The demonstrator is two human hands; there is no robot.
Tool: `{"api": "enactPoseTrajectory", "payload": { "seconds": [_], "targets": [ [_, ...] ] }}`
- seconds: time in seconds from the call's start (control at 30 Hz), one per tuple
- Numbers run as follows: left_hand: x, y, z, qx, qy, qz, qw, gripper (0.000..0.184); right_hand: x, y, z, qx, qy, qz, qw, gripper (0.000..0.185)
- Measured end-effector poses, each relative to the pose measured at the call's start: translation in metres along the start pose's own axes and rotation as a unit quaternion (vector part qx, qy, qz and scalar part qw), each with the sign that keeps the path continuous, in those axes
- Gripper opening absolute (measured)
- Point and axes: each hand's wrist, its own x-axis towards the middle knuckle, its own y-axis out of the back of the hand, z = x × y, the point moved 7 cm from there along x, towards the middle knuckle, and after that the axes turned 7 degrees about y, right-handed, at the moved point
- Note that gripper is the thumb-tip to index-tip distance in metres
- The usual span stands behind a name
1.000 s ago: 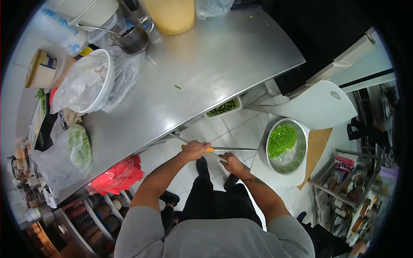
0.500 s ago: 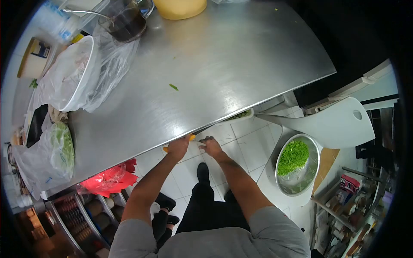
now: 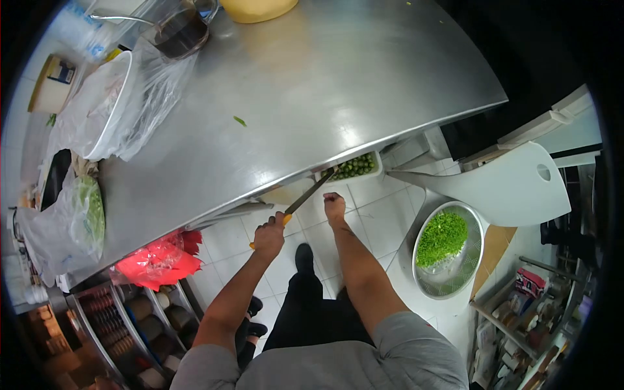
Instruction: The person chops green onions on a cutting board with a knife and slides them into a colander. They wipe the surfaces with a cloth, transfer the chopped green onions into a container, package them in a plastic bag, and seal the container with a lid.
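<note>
My left hand (image 3: 268, 235) is closed around the yellow handle of a knife (image 3: 308, 196). Its long dark blade slants up and to the right, below the table's front edge. The tip reaches the near end of a white bin (image 3: 375, 170) of small round green produce (image 3: 357, 166), partly under the table; I cannot tell whether they touch. Just right of the blade, my right hand (image 3: 335, 207) is closed with fingers curled. Whatever it may hold is hidden.
A steel table (image 3: 273, 91) spans the front, with a bagged white tub (image 3: 117, 104) at left. Right of me, a colander (image 3: 473, 260) of chopped greens (image 3: 442, 238) sits on a white chair (image 3: 513, 185). Red plastic bags (image 3: 159, 263) hang low left. Another person's feet (image 3: 256, 318) are behind my left arm.
The knife blade has come into view from the table edge and now points up-right. My hands have moved slightly apart, the right one rightward and up. More of the green produce bin shows.
</note>
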Motion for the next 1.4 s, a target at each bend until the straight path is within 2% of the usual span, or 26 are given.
{"api": "enactPoseTrajectory", "payload": {
  "seconds": [0.03,0.17,0.2,0.27,0.3,0.33,0.4,0.47,0.5,0.53,0.6,0.63,0.73,0.77,0.8,0.83,0.87,0.9,0.93,0.97,1.03,1.1,1.2,1.27,1.33,1.4],
  "targets": [
    [-0.004,0.0,0.002,0.001,0.008,-0.003,1.0,0.024,-0.012,0.017,-0.003,0.008,0.001,0.007,1.0,0.009],
    [-0.032,0.003,0.025,-0.052,0.008,-0.008,0.999,0.036,-0.06,0.067,0.023,0.076,-0.149,-0.019,0.986,0.006],
    [-0.041,0.0,0.032,-0.063,0.028,-0.041,0.997,0.04,-0.08,0.087,0.012,0.101,-0.194,-0.037,0.975,0.006],
    [-0.057,-0.004,0.044,-0.122,0.036,-0.066,0.99,0.043,-0.114,0.117,-0.004,0.07,-0.253,-0.109,0.959,0.019],
    [-0.064,-0.003,0.051,-0.134,0.037,-0.096,0.986,0.044,-0.119,0.134,-0.007,-0.131,-0.1,-0.103,0.981,0.026],
    [-0.073,0.003,0.058,-0.131,0.051,-0.112,0.984,0.043,-0.129,0.135,0.002,-0.325,0.059,-0.089,0.94,0.033],
    [-0.091,0.016,0.072,-0.128,0.083,-0.142,0.978,0.043,-0.137,0.134,-0.013,-0.451,0.112,-0.164,0.87,0.049],
    [-0.1,0.007,0.081,-0.21,0.095,-0.171,0.958,0.045,-0.152,0.144,-0.041,-0.337,-0.096,-0.35,0.869,0.066],
    [-0.111,0.02,0.092,-0.217,0.085,-0.133,0.963,0.047,-0.169,0.14,-0.061,-0.21,-0.159,-0.414,0.871,0.08],
    [-0.122,0.033,0.103,-0.224,0.077,-0.093,0.967,0.049,-0.188,0.14,-0.094,-0.062,-0.238,-0.418,0.875,0.077],
    [-0.138,0.053,0.136,-0.184,-0.041,-0.09,0.978,0.051,-0.247,0.136,-0.179,0.239,-0.388,-0.391,0.8,0.072],
    [-0.148,0.067,0.147,-0.159,-0.102,-0.09,0.978,0.051,-0.259,0.137,-0.219,0.291,-0.325,-0.387,0.812,0.056],
    [-0.169,0.114,0.146,-0.135,-0.099,-0.143,0.976,0.048,-0.247,0.129,-0.173,0.375,-0.329,-0.322,0.805,0.043],
    [-0.165,0.129,0.14,-0.139,-0.174,-0.253,0.941,0.041,-0.254,0.138,-0.191,0.415,-0.339,-0.313,0.784,0.032],
    [-0.164,0.173,0.12,-0.236,-0.195,-0.2,0.931,0.031,-0.252,0.144,-0.187,0.402,-0.369,-0.284,0.788,0.03],
    [-0.144,0.204,0.079,-0.273,-0.242,-0.006,0.931,0.024,-0.256,0.154,-0.179,0.391,-0.402,-0.254,0.788,0.029],
    [-0.134,0.266,0.033,-0.156,-0.104,0.084,0.979,0.023,-0.26,0.161,-0.173,0.38,-0.435,-0.222,0.785,0.027],
    [-0.151,0.351,0.0,-0.228,-0.024,0.225,0.947,0.021,-0.263,0.171,-0.179,0.354,-0.428,-0.201,0.807,0.016],
    [-0.149,0.394,-0.05,-0.171,0.1,0.331,0.923,0.024,-0.26,0.173,-0.178,0.367,-0.414,-0.221,0.803,0.013],
    [-0.132,0.416,-0.117,-0.163,0.099,0.469,0.862,0.024,-0.259,0.178,-0.177,0.38,-0.4,-0.239,0.799,0.01],
    [-0.113,0.467,-0.182,-0.006,0.259,0.491,0.832,0.033,-0.267,0.184,-0.177,0.392,-0.39,-0.238,0.798,0.006],
    [-0.092,0.482,-0.204,0.048,0.289,0.525,0.799,0.035,-0.274,0.201,-0.21,0.37,-0.39,-0.209,0.817,0.008],
    [-0.037,0.479,-0.231,0.104,0.235,0.373,0.892,0.031,-0.278,0.22,-0.228,0.303,-0.329,-0.18,0.876,0.014],
    [0.02,0.481,-0.316,-0.079,0.2,0.356,0.91,0.031,-0.281,0.229,-0.248,0.263,-0.29,-0.155,0.907,0.017],
    [0.007,0.515,-0.346,-0.203,0.199,0.423,0.86,0.031,-0.282,0.237,-0.251,0.218,-0.25,-0.14,0.933,0.018],
    [-0.007,0.554,-0.392,-0.134,0.152,0.52,0.829,0.033,-0.284,0.246,-0.247,0.182,-0.229,-0.134,0.947,0.022]
  ]
}}
